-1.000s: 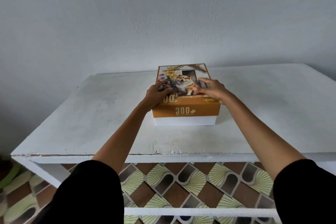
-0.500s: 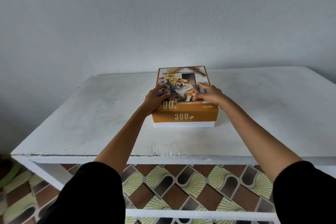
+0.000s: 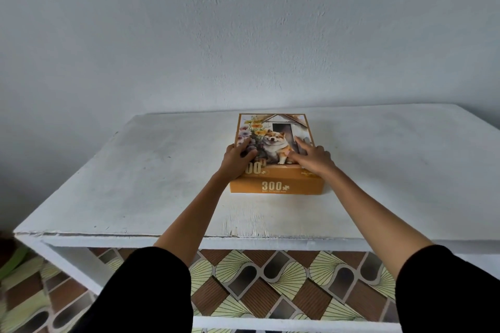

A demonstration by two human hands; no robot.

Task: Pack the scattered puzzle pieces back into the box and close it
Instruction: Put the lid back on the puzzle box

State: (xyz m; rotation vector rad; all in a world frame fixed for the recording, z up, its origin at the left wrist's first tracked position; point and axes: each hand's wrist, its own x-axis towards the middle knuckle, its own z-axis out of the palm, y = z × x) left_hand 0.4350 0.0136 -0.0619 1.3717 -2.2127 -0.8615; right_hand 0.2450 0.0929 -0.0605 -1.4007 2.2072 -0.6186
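**Two hands flat on the shut puzzle box**

Both hands lie on top of the puzzle box. I watch them through the head camera, looking down along two bare arms.

The box sits on the white table, about in the middle from left to right and back from the near edge. Its lid is on. At the front, the orange side goes all the way down to the table top. The lid has a picture of a smiling dog by a little house, with flowers beside it. The front side says "300" in white.

The left hand rests on the near left part of the lid, right at the left edge. Its fingers lie on the flowers in the picture. They are a little bent and I do not see them curl round anything.

The right hand rests on the near right part of the lid. It is palm down, with the fingers straight and spread out — a flat, open hand that holds nothing.

The hands do not touch each other, and the dog shows between them.

Black sleeves fill the two bottom corners. A plain pale wall stands behind the table. Under the table top I see a tiled floor in brown, cream and grey shapes, and a white rail low down. At the far left there is something green — too blurry for me to tell what it is.
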